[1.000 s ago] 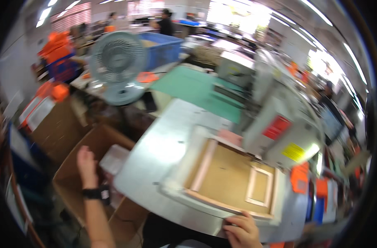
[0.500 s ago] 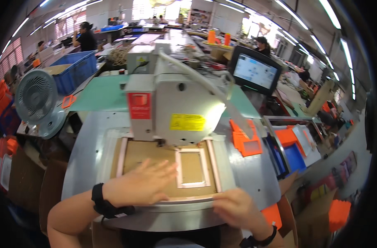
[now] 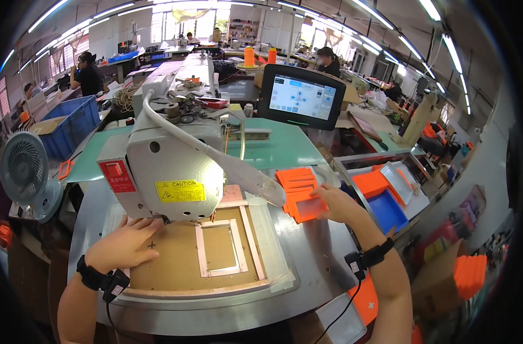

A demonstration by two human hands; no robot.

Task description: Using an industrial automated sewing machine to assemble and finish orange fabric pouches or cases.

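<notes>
My left hand (image 3: pixel 129 245) lies flat, fingers stretched, on the brown board (image 3: pixel 175 261) of a sewing template, close to the machine head. Pale strips edge the board, and a rectangular frame of pale strips (image 3: pixel 242 252) sits on its right part. Over the board's far edge stands the grey sewing machine head (image 3: pixel 175 157), its lamp lit. On the right, my right hand (image 3: pixel 340 204) pinches the edge of an orange piece with a clear window (image 3: pixel 310 207). That piece lies among several overlapping orange pieces (image 3: pixel 296 179) on the metal table.
A touch screen (image 3: pixel 300 97) stands behind the table. Blue and orange trays (image 3: pixel 386 210) are at the right, near a carton of orange pieces (image 3: pixel 469 278). A fan (image 3: pixel 26 166) and a blue crate (image 3: pixel 72 129) stand left. Cables (image 3: pixel 339 315) hang from my wrist bands.
My left hand has moved from the board's middle to its left side. My right hand has gone from the board's near right corner to the orange pieces. The view has swung right.
</notes>
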